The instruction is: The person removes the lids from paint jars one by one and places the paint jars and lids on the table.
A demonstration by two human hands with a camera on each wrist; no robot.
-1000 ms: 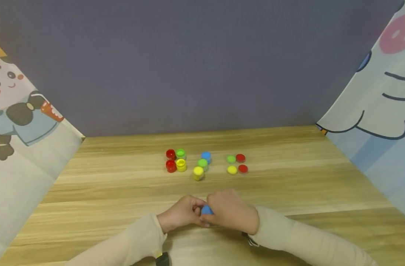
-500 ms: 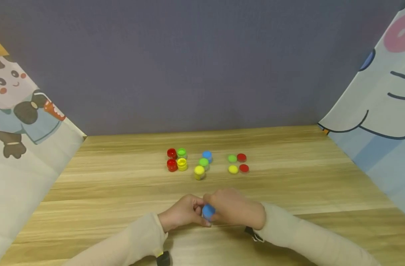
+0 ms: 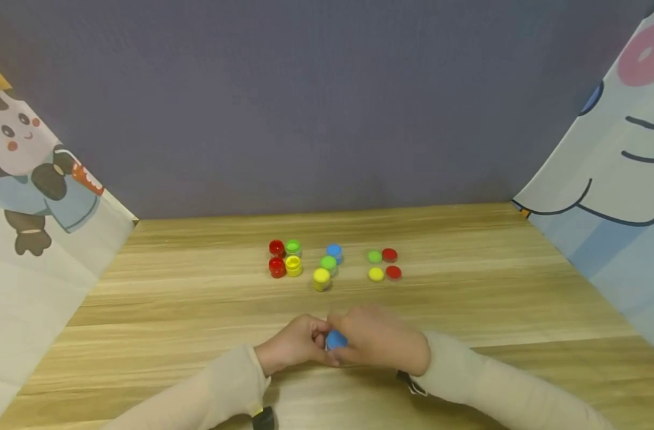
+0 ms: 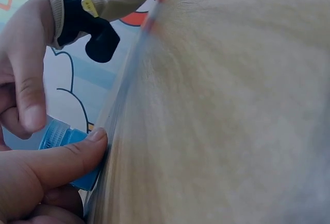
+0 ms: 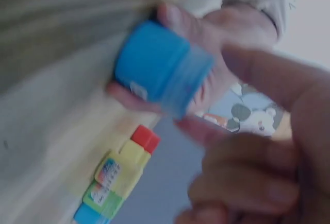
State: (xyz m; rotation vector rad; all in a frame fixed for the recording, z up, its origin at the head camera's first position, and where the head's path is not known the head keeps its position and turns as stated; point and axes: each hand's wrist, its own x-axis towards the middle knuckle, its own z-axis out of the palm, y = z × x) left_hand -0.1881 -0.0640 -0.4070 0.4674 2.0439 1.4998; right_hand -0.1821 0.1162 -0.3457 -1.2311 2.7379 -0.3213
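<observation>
At the near middle of the table, a small blue jar [image 3: 335, 341] is held between both hands. My left hand [image 3: 294, 343] grips its body, thumb along one side, as the left wrist view shows. Clear and ridged, the lid [image 5: 192, 82] faces my right hand [image 3: 383, 340]. That hand's thumb and finger lie at either side of the lid, blurred by motion, with the other fingers curled in. In the head view the right hand hides part of the jar.
Farther back stand open red jars [image 3: 276, 267], an open yellow jar [image 3: 293, 266] and an open green one [image 3: 292, 248]. Closed yellow [image 3: 321, 279], green [image 3: 329, 264] and blue [image 3: 334, 253] jars form a row. Loose lids [image 3: 376, 274] lie to the right. A grey panel [image 3: 327, 107] rises behind.
My right hand has shifted slightly right and turned at the lid, showing more of the blue jar than a second ago. My left hand keeps its grip. The jars and lids farther back stay put.
</observation>
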